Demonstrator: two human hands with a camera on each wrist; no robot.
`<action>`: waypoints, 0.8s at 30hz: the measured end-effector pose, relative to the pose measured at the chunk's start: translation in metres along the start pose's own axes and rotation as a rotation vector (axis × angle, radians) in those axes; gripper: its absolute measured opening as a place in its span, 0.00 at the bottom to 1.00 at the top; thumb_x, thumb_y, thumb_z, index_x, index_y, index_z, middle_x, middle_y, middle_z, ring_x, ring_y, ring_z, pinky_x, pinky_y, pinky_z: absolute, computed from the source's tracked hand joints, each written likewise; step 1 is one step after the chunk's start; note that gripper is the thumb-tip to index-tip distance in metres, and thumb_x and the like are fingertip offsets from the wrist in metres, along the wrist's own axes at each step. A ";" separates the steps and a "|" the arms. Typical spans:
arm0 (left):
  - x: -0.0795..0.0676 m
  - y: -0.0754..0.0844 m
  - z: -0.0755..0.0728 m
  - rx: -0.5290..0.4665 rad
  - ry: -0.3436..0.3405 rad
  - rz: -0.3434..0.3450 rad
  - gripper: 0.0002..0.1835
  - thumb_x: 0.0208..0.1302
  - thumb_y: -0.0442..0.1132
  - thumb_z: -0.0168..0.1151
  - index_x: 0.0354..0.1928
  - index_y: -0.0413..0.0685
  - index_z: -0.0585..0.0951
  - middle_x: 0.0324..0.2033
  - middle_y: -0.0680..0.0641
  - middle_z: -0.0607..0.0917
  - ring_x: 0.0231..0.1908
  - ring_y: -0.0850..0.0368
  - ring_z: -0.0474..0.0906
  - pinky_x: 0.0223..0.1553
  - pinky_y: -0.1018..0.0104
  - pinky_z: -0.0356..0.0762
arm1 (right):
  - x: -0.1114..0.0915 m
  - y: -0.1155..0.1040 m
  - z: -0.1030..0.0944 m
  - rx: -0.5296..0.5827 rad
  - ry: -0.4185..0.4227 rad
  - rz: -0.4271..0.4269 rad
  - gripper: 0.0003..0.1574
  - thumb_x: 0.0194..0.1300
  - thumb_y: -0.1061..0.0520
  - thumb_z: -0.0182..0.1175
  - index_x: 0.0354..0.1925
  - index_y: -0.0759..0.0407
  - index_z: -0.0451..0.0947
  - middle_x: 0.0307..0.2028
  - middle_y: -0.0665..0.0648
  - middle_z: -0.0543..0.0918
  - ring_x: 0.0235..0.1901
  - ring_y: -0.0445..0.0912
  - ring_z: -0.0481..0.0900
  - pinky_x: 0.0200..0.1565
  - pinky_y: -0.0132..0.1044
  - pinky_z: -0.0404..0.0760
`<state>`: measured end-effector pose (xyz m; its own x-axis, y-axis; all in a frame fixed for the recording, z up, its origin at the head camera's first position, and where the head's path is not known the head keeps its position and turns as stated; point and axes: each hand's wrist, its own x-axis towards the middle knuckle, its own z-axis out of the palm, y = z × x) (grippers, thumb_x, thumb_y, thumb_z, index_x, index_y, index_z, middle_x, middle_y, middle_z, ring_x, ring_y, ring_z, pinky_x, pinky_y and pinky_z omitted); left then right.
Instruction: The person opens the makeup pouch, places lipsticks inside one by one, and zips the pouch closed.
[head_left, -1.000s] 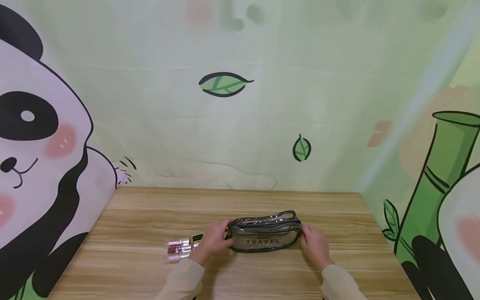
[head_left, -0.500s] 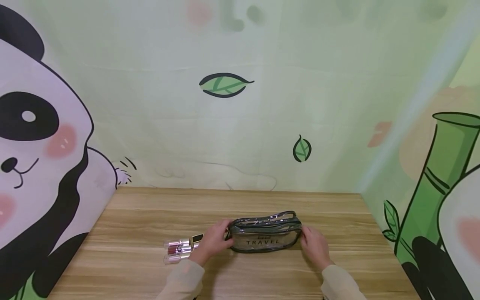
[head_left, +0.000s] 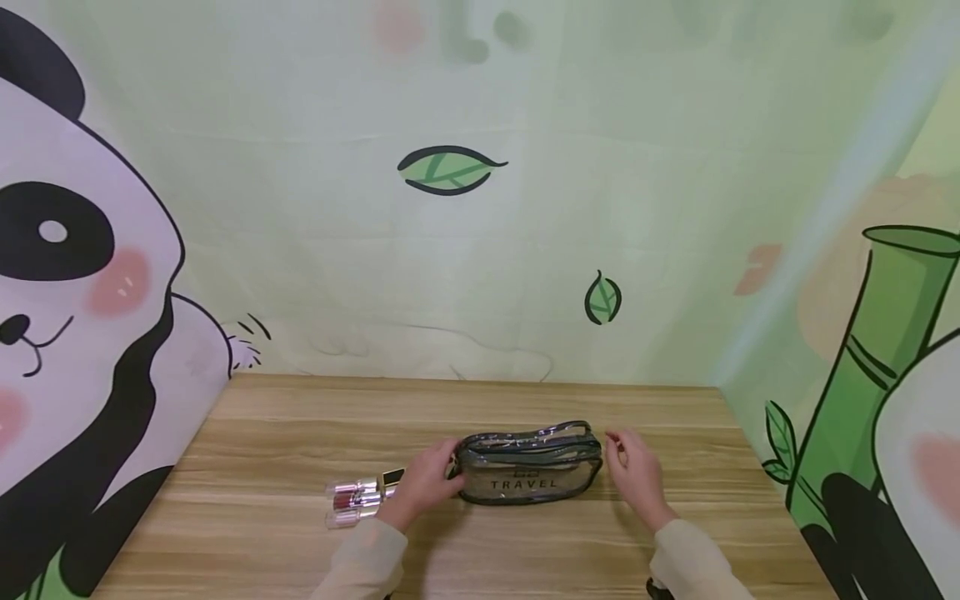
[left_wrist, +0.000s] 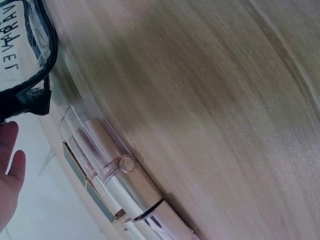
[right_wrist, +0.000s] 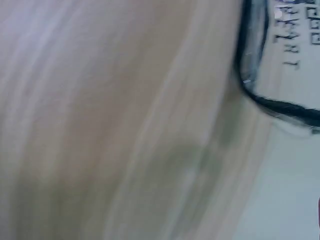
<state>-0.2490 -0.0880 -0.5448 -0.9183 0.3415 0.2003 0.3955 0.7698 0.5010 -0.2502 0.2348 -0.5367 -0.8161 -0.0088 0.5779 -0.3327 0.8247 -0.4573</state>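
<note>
A clear toiletry pouch (head_left: 528, 467) with black edging and the printed word TRAVEL stands in the middle of the wooden table. My left hand (head_left: 427, 483) holds its left end between thumb and fingers; in the left wrist view the fingertips (left_wrist: 9, 137) meet a dark tab on the pouch. Just off the right end is my right hand (head_left: 636, 473), its fingers bent loosely, with a small gap to the pouch. Right of the pouch's edge in the left wrist view lie several lipstick-like tubes (left_wrist: 120, 170) with clear and metallic casings.
Beside my left hand, the cosmetic tubes (head_left: 352, 500) lie in a group, partly hidden by the hand. A black and gold item (head_left: 392, 477) is next to them. The wooden tabletop (head_left: 300, 417) ends at a printed wall cloth (head_left: 480, 275).
My right hand has let go of the pouch's right end and moved slightly up and right. The left hand and the pouch have hardly moved.
</note>
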 end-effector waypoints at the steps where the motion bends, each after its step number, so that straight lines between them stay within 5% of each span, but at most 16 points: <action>1: 0.000 0.000 0.000 0.004 0.003 -0.001 0.28 0.47 0.42 0.63 0.53 0.46 0.70 0.44 0.45 0.79 0.39 0.50 0.77 0.41 0.56 0.75 | 0.002 -0.003 -0.001 0.004 0.019 -0.014 0.07 0.56 0.64 0.54 0.35 0.62 0.77 0.30 0.55 0.79 0.29 0.45 0.76 0.27 0.37 0.75; 11: 0.002 0.001 -0.003 -0.002 -0.004 0.009 0.29 0.49 0.41 0.63 0.55 0.45 0.68 0.48 0.42 0.77 0.43 0.47 0.76 0.42 0.53 0.75 | 0.016 -0.029 -0.006 0.122 0.141 -0.220 0.08 0.47 0.65 0.63 0.31 0.64 0.80 0.32 0.59 0.81 0.34 0.51 0.76 0.34 0.43 0.75; 24: 0.002 0.001 -0.002 0.006 -0.008 0.011 0.29 0.50 0.41 0.63 0.55 0.44 0.68 0.48 0.41 0.77 0.42 0.46 0.76 0.42 0.53 0.75 | 0.009 -0.029 -0.004 0.210 -0.046 -0.068 0.13 0.49 0.62 0.62 0.37 0.64 0.78 0.43 0.61 0.78 0.46 0.53 0.73 0.47 0.49 0.71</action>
<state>-0.2506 -0.0873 -0.5418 -0.9136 0.3543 0.1994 0.4060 0.7690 0.4938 -0.2456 0.2129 -0.5158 -0.8073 -0.0900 0.5832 -0.4750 0.6855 -0.5518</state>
